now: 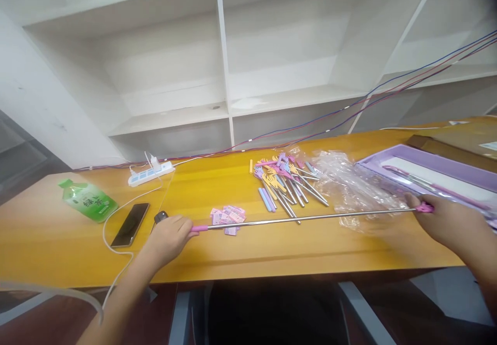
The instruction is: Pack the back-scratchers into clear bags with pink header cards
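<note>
A telescopic back scratcher [295, 220] is stretched out long between my two hands, its thin metal rod level above the table's front part. My left hand [171, 237] is closed round its pink handle. At the other end my right hand [446, 221] grips the pink head, mostly covered by the fingers. Behind the rod lies a pile of back scratchers [285, 177] with pink, yellow, blue and purple hand-shaped heads. Loose coloured handle tubes [265, 200] lie beside the pile. Small pink printed cards [229, 217] are heaped nearer my left hand.
Crumpled clear plastic bags [349, 179] lie right of the pile. A purple box [419, 153] holding more rods stands at the right. On the left are a green bottle [88, 200], a phone [131, 225] and a white power strip [151, 173] with cables. White shelving [163, 71] rises behind.
</note>
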`<state>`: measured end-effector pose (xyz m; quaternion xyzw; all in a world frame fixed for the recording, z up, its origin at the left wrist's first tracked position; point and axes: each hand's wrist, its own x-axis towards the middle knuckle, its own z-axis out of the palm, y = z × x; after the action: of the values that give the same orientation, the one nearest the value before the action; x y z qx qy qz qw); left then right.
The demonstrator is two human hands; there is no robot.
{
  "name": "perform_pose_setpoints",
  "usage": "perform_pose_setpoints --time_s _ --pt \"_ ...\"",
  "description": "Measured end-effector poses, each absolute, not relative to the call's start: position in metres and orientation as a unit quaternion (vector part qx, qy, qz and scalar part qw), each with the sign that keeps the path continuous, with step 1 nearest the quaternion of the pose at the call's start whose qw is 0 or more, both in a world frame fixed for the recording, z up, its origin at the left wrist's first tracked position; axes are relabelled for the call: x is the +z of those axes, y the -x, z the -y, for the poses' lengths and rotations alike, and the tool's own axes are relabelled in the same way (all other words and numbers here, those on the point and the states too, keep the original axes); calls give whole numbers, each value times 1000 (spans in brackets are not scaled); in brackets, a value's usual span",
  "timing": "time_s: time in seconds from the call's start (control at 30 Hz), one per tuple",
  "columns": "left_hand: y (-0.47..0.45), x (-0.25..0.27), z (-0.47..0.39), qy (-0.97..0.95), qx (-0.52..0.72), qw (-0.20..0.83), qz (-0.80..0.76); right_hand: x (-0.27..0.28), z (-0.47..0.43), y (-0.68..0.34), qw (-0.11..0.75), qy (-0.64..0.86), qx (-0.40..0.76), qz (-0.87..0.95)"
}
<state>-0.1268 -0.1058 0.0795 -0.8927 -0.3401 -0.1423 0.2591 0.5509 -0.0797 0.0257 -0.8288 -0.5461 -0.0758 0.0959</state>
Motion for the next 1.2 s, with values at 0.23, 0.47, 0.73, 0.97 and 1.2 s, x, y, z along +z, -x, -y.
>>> perform_pose_setpoints --time_s 0.23,0.47,0.73,0.97,1.2 --pt "58 70 118 890 -156 216 369 55 74 -432 154 825 13 543" --pt "-19 29 111 891 -97 157 415 25 92 -241 129 663 136 724" --pt "-13 8 116 888 -34 93 449 10 104 -240 94 638 65 761" --pt "-27 11 136 855 -69 30 513 10 112 -211 76 587 -1 806" --pt "-22 27 128 789 -1 24 614 22 108 -195 14 525 24 851"
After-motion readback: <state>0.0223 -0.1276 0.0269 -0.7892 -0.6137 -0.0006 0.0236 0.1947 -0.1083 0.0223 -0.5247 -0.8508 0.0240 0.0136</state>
